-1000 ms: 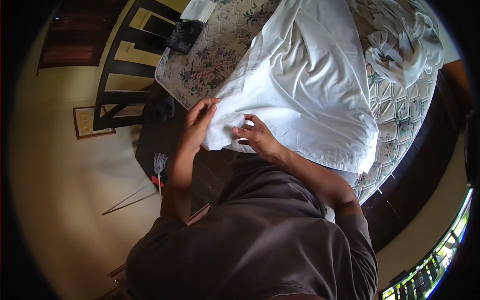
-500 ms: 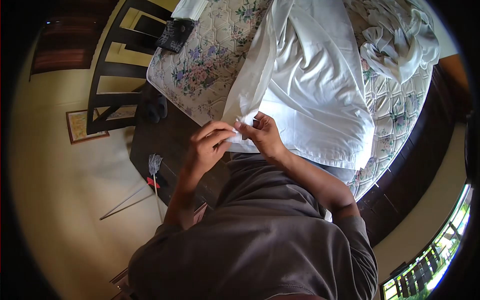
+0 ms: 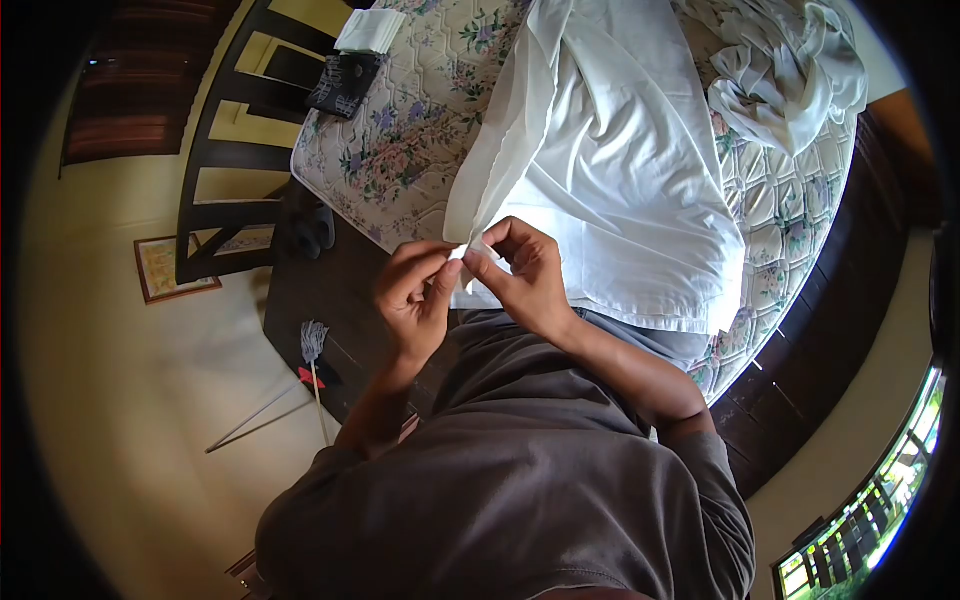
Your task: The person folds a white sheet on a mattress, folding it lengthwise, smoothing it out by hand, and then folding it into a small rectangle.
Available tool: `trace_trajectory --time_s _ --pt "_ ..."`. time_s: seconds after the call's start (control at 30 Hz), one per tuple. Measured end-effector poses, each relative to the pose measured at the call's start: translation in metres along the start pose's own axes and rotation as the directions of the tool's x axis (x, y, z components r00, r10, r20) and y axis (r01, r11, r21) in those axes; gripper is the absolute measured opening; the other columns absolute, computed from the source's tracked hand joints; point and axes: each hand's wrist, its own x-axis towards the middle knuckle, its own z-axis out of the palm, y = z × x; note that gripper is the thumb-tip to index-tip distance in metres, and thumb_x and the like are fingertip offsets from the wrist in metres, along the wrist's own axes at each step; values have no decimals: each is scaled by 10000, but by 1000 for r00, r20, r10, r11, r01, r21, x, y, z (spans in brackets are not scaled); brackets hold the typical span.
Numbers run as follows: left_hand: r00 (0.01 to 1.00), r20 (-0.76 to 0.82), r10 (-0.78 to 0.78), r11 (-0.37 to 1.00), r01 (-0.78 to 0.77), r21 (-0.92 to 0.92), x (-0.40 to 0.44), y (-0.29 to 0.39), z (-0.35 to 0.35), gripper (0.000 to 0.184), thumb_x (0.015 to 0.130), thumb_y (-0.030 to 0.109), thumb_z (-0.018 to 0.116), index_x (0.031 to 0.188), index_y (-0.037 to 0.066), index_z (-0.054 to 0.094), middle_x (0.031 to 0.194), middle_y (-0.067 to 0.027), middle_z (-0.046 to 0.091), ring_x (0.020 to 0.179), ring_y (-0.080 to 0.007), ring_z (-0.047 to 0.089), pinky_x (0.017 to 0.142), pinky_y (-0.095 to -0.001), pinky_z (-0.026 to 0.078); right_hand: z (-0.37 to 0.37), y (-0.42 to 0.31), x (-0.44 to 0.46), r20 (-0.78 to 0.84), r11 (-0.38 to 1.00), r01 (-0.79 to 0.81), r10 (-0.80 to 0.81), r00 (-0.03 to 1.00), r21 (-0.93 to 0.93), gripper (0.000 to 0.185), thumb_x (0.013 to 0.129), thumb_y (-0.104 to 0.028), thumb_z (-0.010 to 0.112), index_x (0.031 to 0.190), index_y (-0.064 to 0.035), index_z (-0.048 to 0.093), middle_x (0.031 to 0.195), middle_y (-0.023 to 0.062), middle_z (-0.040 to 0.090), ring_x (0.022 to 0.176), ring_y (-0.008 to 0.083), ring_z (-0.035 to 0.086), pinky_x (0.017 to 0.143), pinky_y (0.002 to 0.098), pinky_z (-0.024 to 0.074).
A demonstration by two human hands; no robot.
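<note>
A long white cloth, like a sheet or curtain [image 3: 620,190], lies spread over the floral mattress [image 3: 400,150], its near edge toward my body. At its near left corner, my left hand [image 3: 415,290] pinches the edge between thumb and fingertips. Close beside it, my right hand [image 3: 525,275] pinches the same corner, the fingertips of both hands almost touching. The cloth's left side is folded into a long strip that runs up from my fingers. Wrinkles cross the middle of the cloth.
Another crumpled white cloth [image 3: 790,80] lies at the mattress's far right. Folded white fabric [image 3: 370,30] and a black folded item [image 3: 345,85] sit at the far left corner, by a dark wooden bed frame [image 3: 240,155]. A mop [image 3: 315,345] leans at lower left; dark shoes [image 3: 315,232] are on the floor.
My left hand has turned and its thumb now presses the cloth's corner beside my right fingertips. The corner is drawn up more narrowly between both hands.
</note>
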Motion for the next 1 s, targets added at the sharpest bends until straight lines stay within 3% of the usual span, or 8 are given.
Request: trace_trajectory --time_s 0.27,0.43,0.53,0.63,0.73,0.77,0.9,1.0 --pt "998 32 49 997 -51 51 2 11 6 137 908 -4 692 1038 -45 705 1021 -138 698 868 -166 673 661 -236 514 1 -15 -8 12 999 0 0 1000 48 120 897 -37 719 979 27 661 879 43 703 827 81 637 766 259 505" --pt "997 72 0 976 16 -217 3 11 11 265 901 -17 699 1135 -113 621 1121 -162 626 971 -200 674 829 -290 577 2 -23 -12 5 997 83 -83 997 -5 149 874 -24 707 998 47 666 904 77 705 852 117 641 799 278 513" --pt "990 93 -107 940 131 -314 9 14 12 323 872 11 759 1156 -87 642 1104 -114 642 959 -161 666 818 -279 565 -2 -34 -14 91 972 218 -210 973 -87 226 824 -21 676 1045 27 659 948 111 665 904 178 646 821 322 521" --pt "957 136 -255 953 273 -134 18 6 -8 233 878 -21 733 1104 -45 683 977 -26 664 842 -54 613 717 -196 491 -17 -46 -11 271 943 307 -265 925 -126 452 728 -24 630 1178 14 638 1082 157 619 945 265 630 862 362 513" --pt "973 9 -232 964 231 -130 38 -4 -28 197 887 -13 721 1080 -37 692 919 6 668 749 3 544 646 -158 418 -63 -53 -10 347 889 342 -231 909 -304 489 735 -45 640 1221 3 636 1079 153 641 996 274 609 883 373 486" --pt "971 -21 -236 966 232 -114 49 -8 -42 199 898 -25 692 1097 -24 697 992 -38 709 892 -92 645 821 -231 503 -80 -63 -16 319 865 257 -120 940 -431 491 734 -34 643 1223 2 635 1052 161 641 1002 288 610 891 386 485" --pt "973 -169 -158 987 151 -56 102 -7 -82 176 929 -33 661 1099 -73 673 1044 -124 710 940 -141 669 869 -268 525 -132 -49 -38 221 669 80 128 967 -739 495 739 -110 767 1212 -30 642 1037 157 631 996 310 616 897 409 489" --pt "970 -227 -83 997 81 -21 133 6 -96 160 911 10 710 1053 -59 686 1016 -112 718 913 -123 669 869 -254 523 -140 -21 -44 306 580 177 132 943 -795 520 736 -183 810 1209 -45 646 1056 157 634 1011 333 620 906 425 493"
